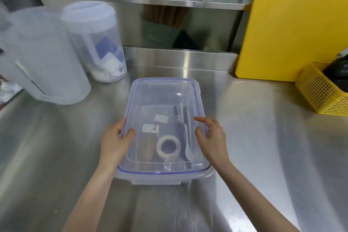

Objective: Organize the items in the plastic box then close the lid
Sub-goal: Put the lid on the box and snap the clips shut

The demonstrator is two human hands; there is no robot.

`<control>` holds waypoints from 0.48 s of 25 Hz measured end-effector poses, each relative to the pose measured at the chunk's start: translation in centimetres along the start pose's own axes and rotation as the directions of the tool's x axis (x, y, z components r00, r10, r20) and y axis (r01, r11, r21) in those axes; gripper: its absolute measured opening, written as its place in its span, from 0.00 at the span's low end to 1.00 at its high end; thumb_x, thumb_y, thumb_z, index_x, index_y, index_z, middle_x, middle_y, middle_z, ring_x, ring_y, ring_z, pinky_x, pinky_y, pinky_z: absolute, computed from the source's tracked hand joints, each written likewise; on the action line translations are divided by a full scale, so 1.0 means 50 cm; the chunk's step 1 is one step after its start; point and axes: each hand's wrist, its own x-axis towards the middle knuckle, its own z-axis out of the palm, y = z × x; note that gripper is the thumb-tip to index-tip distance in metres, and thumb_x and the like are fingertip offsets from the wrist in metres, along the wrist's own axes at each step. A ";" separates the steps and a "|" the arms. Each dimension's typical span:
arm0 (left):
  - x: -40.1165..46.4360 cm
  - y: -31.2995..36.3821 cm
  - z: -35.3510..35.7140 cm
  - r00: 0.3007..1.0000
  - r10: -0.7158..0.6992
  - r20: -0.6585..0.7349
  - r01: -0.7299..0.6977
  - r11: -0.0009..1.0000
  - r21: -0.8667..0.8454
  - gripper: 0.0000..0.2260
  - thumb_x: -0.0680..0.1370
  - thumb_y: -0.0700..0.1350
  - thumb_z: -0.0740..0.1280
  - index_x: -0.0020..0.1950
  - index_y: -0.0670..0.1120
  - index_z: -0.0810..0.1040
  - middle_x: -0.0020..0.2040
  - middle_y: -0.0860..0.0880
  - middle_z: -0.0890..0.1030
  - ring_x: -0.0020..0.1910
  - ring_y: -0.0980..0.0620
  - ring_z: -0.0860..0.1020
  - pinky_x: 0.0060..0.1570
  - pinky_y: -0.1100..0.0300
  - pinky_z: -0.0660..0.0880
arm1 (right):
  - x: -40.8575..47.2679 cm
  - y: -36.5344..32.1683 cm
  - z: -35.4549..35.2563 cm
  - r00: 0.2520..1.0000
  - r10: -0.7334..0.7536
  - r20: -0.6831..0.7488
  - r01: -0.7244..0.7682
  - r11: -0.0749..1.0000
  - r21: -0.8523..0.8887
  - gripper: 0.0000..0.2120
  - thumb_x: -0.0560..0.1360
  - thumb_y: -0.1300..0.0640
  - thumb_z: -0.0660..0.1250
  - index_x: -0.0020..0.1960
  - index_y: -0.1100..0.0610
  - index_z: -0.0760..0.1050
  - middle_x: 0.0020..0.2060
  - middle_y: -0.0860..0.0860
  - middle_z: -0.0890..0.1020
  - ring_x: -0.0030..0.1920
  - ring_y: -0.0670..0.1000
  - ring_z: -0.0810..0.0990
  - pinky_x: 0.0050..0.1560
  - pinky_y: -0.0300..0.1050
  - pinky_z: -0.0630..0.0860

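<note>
Head view: your left hand (pixel 115 138) grips the lid (pixel 163 100) edge at 9 o'clock; right hand (pixel 211 135) rests loose at 3. Box (pixel 162 177) centre counter, tape (pixel 168 147) inside. Closing step; next, likely press the latches.

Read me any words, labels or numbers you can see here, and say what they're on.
None can be read.
White label inside the plastic box: dark mark, too blurred to read.
Second white label in the box: looks blank.
Packets in the lidded jug: no legible print.
</note>
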 end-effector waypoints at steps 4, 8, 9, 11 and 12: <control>0.004 -0.011 -0.007 1.000 -0.006 -0.012 0.006 0.999 0.036 0.16 0.76 0.36 0.63 0.64 0.40 0.75 0.54 0.41 0.81 0.52 0.43 0.77 0.49 0.58 0.69 | -0.007 0.008 0.018 0.999 0.020 0.033 -0.020 1.000 0.007 0.15 0.77 0.62 0.59 0.62 0.54 0.75 0.66 0.57 0.72 0.68 0.56 0.68 0.69 0.48 0.66; 0.009 -0.023 -0.008 0.999 -0.033 -0.029 0.034 0.999 0.032 0.17 0.76 0.37 0.62 0.65 0.42 0.74 0.61 0.42 0.79 0.58 0.43 0.76 0.57 0.56 0.69 | -0.003 0.002 0.024 0.998 0.015 0.058 -0.014 1.000 -0.020 0.16 0.77 0.62 0.58 0.63 0.53 0.74 0.67 0.56 0.71 0.69 0.56 0.67 0.69 0.45 0.65; 0.010 -0.025 -0.009 0.999 -0.044 -0.029 0.045 0.999 0.018 0.17 0.76 0.37 0.62 0.65 0.43 0.74 0.61 0.43 0.79 0.57 0.45 0.76 0.58 0.55 0.69 | -0.004 -0.001 0.025 0.998 0.008 0.066 -0.006 1.000 -0.031 0.16 0.77 0.62 0.58 0.63 0.53 0.74 0.67 0.56 0.70 0.69 0.56 0.66 0.69 0.45 0.65; 0.013 -0.027 -0.011 0.998 -0.064 -0.028 0.064 0.998 -0.010 0.17 0.76 0.38 0.62 0.65 0.44 0.74 0.57 0.46 0.80 0.54 0.48 0.77 0.59 0.54 0.70 | -0.009 -0.005 0.024 0.996 0.003 0.091 0.001 0.999 -0.044 0.17 0.78 0.61 0.58 0.65 0.52 0.72 0.69 0.54 0.68 0.70 0.56 0.64 0.69 0.44 0.63; 0.013 -0.029 -0.011 0.997 -0.072 -0.028 0.071 0.997 -0.018 0.17 0.76 0.37 0.62 0.64 0.45 0.75 0.55 0.48 0.80 0.52 0.49 0.77 0.59 0.54 0.70 | -0.011 -0.005 0.023 0.995 -0.002 0.102 0.007 0.999 -0.049 0.17 0.78 0.60 0.57 0.66 0.52 0.71 0.70 0.54 0.67 0.71 0.55 0.63 0.70 0.44 0.63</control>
